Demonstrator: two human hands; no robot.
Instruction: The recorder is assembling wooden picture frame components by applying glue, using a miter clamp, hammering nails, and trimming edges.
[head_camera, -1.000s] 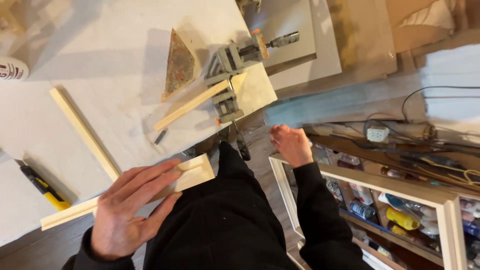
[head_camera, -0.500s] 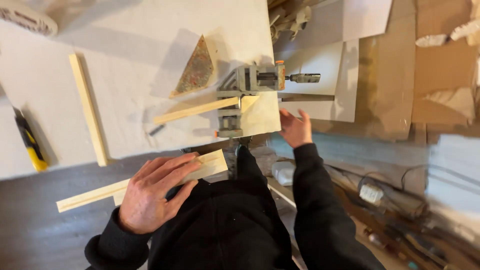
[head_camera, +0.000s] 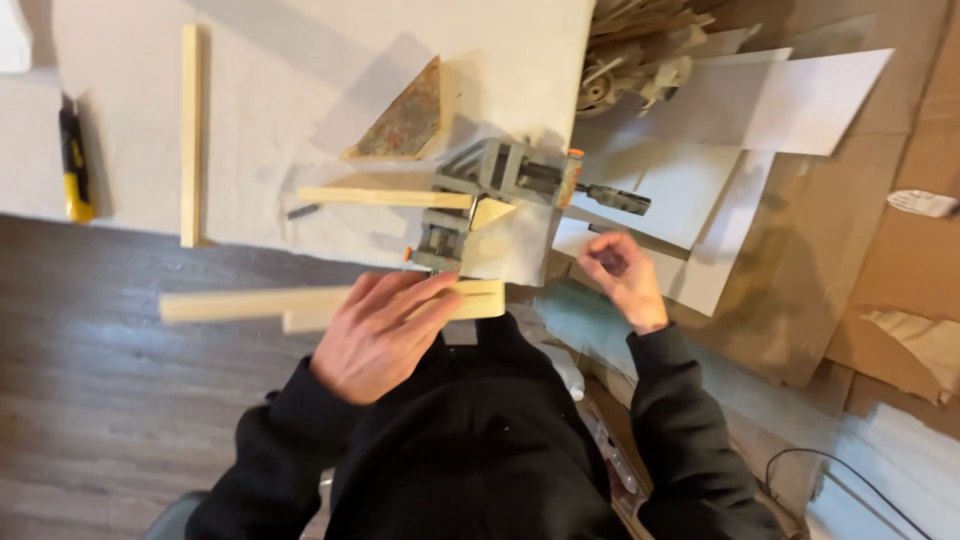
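My left hand (head_camera: 385, 330) lies flat, fingers spread, on two pale wooden strips (head_camera: 250, 303) that stick out over the front edge of the white table (head_camera: 300, 60). Just beyond the strips sits a grey metal corner clamp (head_camera: 480, 185) with a thin wooden strip (head_camera: 385, 197) fixed in its left jaw and a small wooden wedge at its corner. My right hand (head_camera: 620, 275) hovers to the right of the clamp, below its dark screw handle (head_camera: 615, 198), fingers curled and holding nothing I can see.
A triangular wooden piece (head_camera: 405, 125) lies behind the clamp. A long wooden strip (head_camera: 190, 130) and a yellow-and-black utility knife (head_camera: 75, 165) lie at the left. White boards (head_camera: 760, 110) and brown cardboard (head_camera: 880, 250) cover the floor at the right. Dark wood floor at the left.
The view has swung so the table looks level. My left hand stays on the strips. My right hand has moved from the clamp's front corner to its right side, below the screw handle.
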